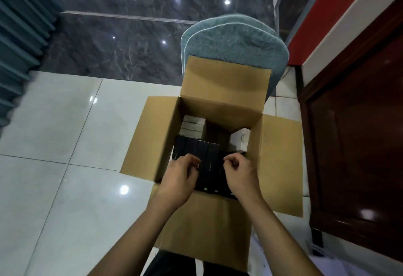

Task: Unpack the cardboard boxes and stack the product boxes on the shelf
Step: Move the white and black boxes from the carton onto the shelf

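Floor: glossy pale tiles point(54, 144) underfoot, a dark marble strip point(130, 42) along the far side, ceiling lights glinting off both.
Far left: ribbed teal shutter point(19, 35), blurred, well away from the action.
Cardboard box: the cardboard box point(152, 136) sits on the floor towards its right edge, all four flaps thrown open.
Black product boxes: a row of black product boxes point(209, 162) stands on end along the carton's near side, packed tight together.
White product boxes: pale product boxes point(194, 126) stacked in the far-left corner, another white box point(239, 140) leaning at the right wall; a dark gap lies between.
Left hand: the left hand point(181, 175) is down in the carton, fingers curled over the left of the black row, seemingly gripping one.
Right hand: the right hand point(237, 172) has its fingers bent in a pinch at the row's right end; what it holds, I cannot tell.
Risk: that row is jammed, so a pull on one box could drag its neighbours up and spill them, or the pinch may slip.
In the way: the near flap point(202, 221) crowds both forearms.
Right side: blue mat point(235, 42) behind the carton, dark wooden door point(353, 144) close by.
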